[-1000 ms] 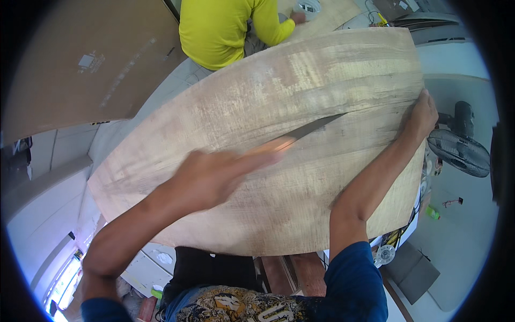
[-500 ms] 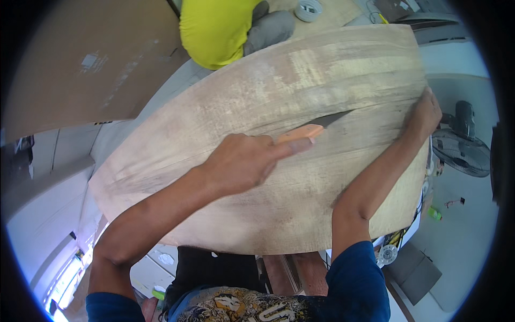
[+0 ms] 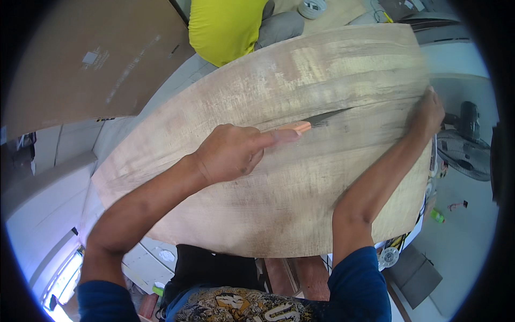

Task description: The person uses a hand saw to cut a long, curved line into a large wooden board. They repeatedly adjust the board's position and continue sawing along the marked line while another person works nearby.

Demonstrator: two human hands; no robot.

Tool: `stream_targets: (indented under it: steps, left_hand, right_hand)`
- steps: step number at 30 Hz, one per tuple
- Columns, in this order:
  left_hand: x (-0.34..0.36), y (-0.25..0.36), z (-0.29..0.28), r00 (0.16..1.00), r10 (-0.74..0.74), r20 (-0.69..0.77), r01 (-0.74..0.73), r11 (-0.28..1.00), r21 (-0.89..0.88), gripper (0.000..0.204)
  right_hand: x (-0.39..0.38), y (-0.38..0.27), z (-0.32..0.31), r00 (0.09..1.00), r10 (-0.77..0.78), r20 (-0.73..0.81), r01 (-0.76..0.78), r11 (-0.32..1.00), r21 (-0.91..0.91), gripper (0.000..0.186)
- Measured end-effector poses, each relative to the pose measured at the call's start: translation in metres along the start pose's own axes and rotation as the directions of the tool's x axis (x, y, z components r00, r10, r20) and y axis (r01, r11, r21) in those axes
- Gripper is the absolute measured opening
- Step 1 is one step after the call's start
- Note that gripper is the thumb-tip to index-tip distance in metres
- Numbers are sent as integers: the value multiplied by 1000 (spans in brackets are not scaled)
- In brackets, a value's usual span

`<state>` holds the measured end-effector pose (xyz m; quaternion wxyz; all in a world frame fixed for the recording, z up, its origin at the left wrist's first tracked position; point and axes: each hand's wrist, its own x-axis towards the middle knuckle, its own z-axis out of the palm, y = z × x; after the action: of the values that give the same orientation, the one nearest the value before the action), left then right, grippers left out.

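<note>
Across the middle lies a large pale plywood sheet [image 3: 300,188] with a curved far edge and a long slit running toward its right side. My left hand [image 3: 236,153] is closed on the orange handle [image 3: 303,127] of a handsaw, its index finger stretched along it. The saw's dark blade [image 3: 327,116] lies in line with the slit; I cannot see how much of it is below the wood. At the sheet's right edge my right hand [image 3: 429,110] grips the border, its fingertips partly hidden.
Beyond the far edge crouches a person in a yellow top [image 3: 222,32], beside a white round tub [image 3: 312,8]. A big brown board [image 3: 102,64] stands at the left. On the right are a dark fan [image 3: 464,150], a grey box [image 3: 413,276] and a clear reel [image 3: 388,257].
My left hand has drawn the saw handle back, left along the slit. My right hand keeps its place on the sheet's edge. The view has shifted slightly.
</note>
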<state>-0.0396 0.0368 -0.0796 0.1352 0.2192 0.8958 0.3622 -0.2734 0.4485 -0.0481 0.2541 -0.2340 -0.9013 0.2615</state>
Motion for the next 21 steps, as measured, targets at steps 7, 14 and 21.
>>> stream_targets:
  steps: [7,14,21]
  left_hand:
    - [-91,27,-68,978,-150,147,144,988,55,73]
    - [-133,32,-76,991,-118,64,107,983,148,69]
    - [-55,-13,-3,1000,-11,-14,10,997,-77,70]
  right_hand:
    - [10,20,-13,996,-79,-31,75,991,-114,47]
    - [15,24,-18,1000,-14,1,13,975,221,44]
    - [-2,-3,-8,1000,-5,20,-3,938,346,40]
